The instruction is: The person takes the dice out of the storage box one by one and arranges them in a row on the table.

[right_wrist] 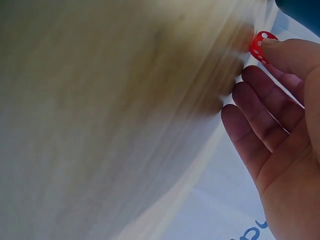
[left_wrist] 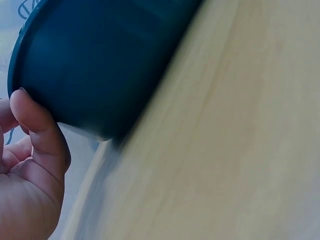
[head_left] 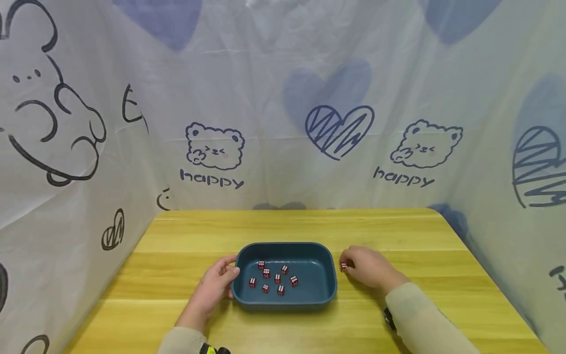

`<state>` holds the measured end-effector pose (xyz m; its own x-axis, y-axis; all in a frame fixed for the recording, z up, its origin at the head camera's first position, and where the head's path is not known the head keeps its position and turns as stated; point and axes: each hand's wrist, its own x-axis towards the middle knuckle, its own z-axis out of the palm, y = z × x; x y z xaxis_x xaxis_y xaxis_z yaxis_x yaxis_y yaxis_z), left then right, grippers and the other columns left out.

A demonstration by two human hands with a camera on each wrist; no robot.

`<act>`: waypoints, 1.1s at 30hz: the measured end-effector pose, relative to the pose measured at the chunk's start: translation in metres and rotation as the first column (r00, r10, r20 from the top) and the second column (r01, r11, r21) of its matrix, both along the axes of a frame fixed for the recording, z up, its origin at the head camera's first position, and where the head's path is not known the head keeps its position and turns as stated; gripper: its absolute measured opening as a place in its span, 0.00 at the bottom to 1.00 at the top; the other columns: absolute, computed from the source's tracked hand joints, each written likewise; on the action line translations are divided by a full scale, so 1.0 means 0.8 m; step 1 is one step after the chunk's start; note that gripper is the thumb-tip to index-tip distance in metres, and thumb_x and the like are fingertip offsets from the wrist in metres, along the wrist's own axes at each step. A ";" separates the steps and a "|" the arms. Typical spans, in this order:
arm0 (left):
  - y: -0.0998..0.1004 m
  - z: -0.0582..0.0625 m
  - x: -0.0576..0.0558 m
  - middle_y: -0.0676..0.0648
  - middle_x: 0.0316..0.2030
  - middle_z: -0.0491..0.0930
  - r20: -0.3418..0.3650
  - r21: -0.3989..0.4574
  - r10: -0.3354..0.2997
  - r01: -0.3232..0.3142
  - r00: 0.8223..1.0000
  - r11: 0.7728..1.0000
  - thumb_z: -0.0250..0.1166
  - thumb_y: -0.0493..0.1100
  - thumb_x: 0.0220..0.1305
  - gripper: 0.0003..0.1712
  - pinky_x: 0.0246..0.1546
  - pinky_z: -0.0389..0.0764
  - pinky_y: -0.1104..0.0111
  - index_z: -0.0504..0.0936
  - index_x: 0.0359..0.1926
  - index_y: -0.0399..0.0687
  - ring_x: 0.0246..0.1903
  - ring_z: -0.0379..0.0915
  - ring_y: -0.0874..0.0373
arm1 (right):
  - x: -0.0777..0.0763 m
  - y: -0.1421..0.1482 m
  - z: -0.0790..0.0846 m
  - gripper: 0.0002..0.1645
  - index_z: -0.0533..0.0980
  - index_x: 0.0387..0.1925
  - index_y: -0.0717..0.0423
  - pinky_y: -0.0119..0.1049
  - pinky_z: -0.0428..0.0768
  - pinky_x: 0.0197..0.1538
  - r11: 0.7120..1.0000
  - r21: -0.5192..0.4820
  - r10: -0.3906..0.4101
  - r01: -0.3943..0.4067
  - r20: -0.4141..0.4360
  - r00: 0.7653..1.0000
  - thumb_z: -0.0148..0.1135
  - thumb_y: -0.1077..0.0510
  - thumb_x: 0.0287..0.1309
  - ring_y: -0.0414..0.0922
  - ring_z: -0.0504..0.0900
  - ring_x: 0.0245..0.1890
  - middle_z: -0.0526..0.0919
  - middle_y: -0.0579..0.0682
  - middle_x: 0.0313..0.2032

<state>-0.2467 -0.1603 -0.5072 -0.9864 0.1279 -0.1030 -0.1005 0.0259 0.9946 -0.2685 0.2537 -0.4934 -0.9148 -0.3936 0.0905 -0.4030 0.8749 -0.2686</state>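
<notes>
- Blue-green, a rounded rectangular open box point(head_left: 328, 290) stands at the lower centre of the head view, on a yellow wood-grain table point(head_left: 185, 236).
- In that view, small red dice with white pips point(head_left: 277, 279) lie scattered on the box floor, mostly in its left and middle parts, apart from its right end.
- At the box's left end, the left hand point(head_left: 215, 284) grips the rim, thumb on top and fingers outside.
- Right of the box, the right hand point(head_left: 369, 268) pinches a single red die point(head_left: 343, 266) between thumb and forefinger, just beside the box and outside it.
- Pale sleeves point(head_left: 426, 319) cover both forearms, at the bottom of the frame; behind the table hangs a white cloth with blue hearts and bear drawings point(head_left: 252, 98).
- In the left wrist view, the box fills the upper left; the left thumb presses near its rim, with other fingers partly hidden behind, and the blurred tabletop takes the right.
- In the right wrist view, the pinched die shows at the upper right under the thumb; three more fingers extend below it, tips near the tabletop. A corner of the box shows at the top right. Whether the die touches the table cannot be told.
</notes>
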 end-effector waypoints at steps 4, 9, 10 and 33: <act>0.000 -0.003 0.000 0.37 0.41 0.73 0.001 0.013 -0.002 0.002 1.000 1.000 0.57 0.36 0.75 0.24 0.22 0.75 0.70 0.69 0.70 0.40 0.25 0.69 0.53 | 0.000 0.000 -0.002 0.06 0.80 0.35 0.43 0.43 0.78 0.44 1.000 0.008 0.003 -0.003 -0.007 1.000 0.67 0.60 0.59 0.39 0.75 0.34 0.75 0.35 0.31; -0.001 -0.005 0.000 0.37 0.41 0.73 0.005 0.027 -0.008 0.008 1.000 1.000 0.56 0.36 0.76 0.24 0.22 0.74 0.71 0.69 0.69 0.41 0.24 0.69 0.54 | 0.001 -0.001 -0.001 0.06 0.81 0.35 0.44 0.43 0.78 0.44 1.000 0.009 0.011 -0.011 -0.014 1.000 0.68 0.60 0.59 0.39 0.75 0.34 0.75 0.36 0.31; -0.001 -0.005 0.000 0.37 0.41 0.73 0.005 0.028 -0.008 0.008 1.000 1.000 0.56 0.37 0.76 0.24 0.22 0.74 0.71 0.69 0.69 0.41 0.24 0.69 0.54 | 0.002 -0.001 -0.001 0.06 0.81 0.35 0.44 0.43 0.78 0.44 1.000 0.011 0.010 -0.010 -0.014 1.000 0.68 0.60 0.59 0.40 0.75 0.34 0.75 0.36 0.31; -0.003 -0.006 -0.002 0.35 0.43 0.74 0.000 0.017 -0.018 0.018 1.000 1.000 0.56 0.37 0.77 0.23 0.22 0.75 0.71 0.70 0.69 0.42 0.25 0.69 0.53 | 0.004 -0.001 0.004 0.11 0.83 0.43 0.48 0.45 0.79 0.47 1.000 -0.022 -0.014 0.015 0.028 1.000 0.70 0.58 0.58 0.40 0.76 0.36 0.77 0.38 0.34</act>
<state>-0.2487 -0.1626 -0.5116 -0.9839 0.1473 -0.1008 -0.1003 0.0106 0.9949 -0.2653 0.2527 -0.4902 -0.9227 -0.3784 0.0737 -0.3825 0.8744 -0.2985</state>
